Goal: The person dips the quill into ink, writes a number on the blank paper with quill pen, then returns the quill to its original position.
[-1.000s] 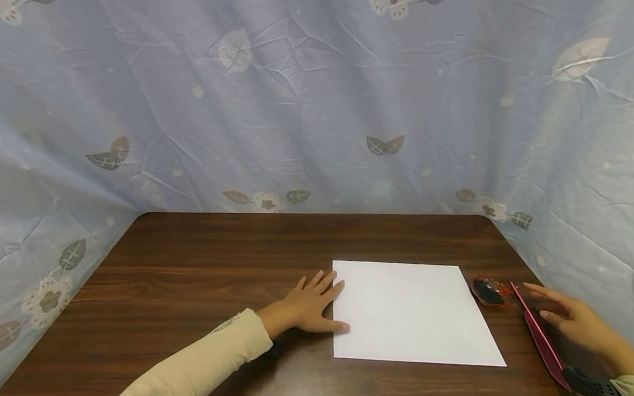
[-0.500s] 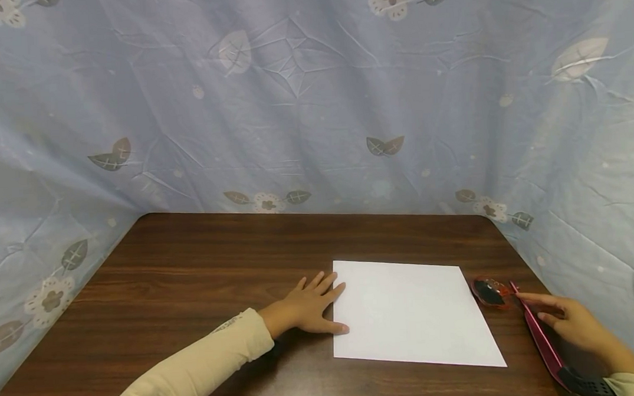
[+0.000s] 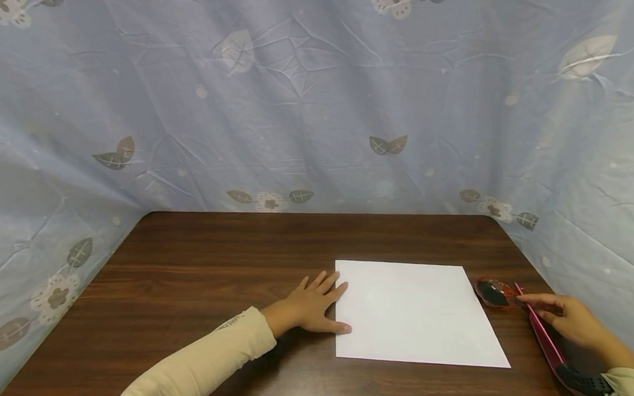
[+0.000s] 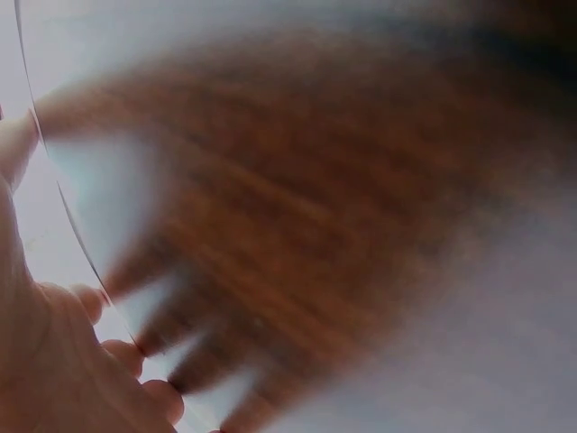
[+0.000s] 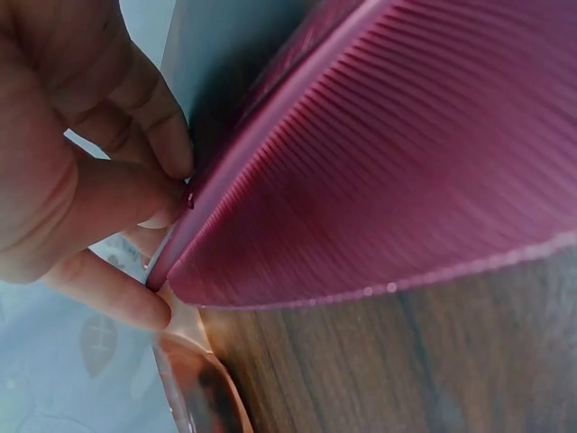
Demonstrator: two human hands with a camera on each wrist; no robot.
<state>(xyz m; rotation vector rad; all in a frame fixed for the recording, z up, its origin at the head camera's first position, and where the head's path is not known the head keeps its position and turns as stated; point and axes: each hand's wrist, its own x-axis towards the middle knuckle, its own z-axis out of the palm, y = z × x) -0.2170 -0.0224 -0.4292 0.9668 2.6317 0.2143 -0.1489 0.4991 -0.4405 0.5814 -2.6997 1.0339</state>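
A white sheet of paper (image 3: 415, 315) lies flat on the dark wooden table (image 3: 193, 274). My left hand (image 3: 308, 307) rests flat beside it, straight fingers touching the sheet's left edge; the left wrist view is blurred and shows only the fingers (image 4: 54, 370). At the table's right edge my right hand (image 3: 572, 323) pinches the far end of a maroon ribbed board (image 3: 541, 336) that stands tilted on its long edge. In the right wrist view the fingers (image 5: 108, 189) curl round the rim of the board (image 5: 406, 162).
A small red translucent object (image 3: 493, 292) lies just beyond the board's far tip, by the paper's right corner, also visible as a red object (image 5: 203, 388) in the right wrist view. A blue flowered cloth (image 3: 313, 103) walls the table on three sides.
My right hand has dropped onto the maroon board and its fingers have closed on the rim near the far tip. The left hand and the paper have stayed still.
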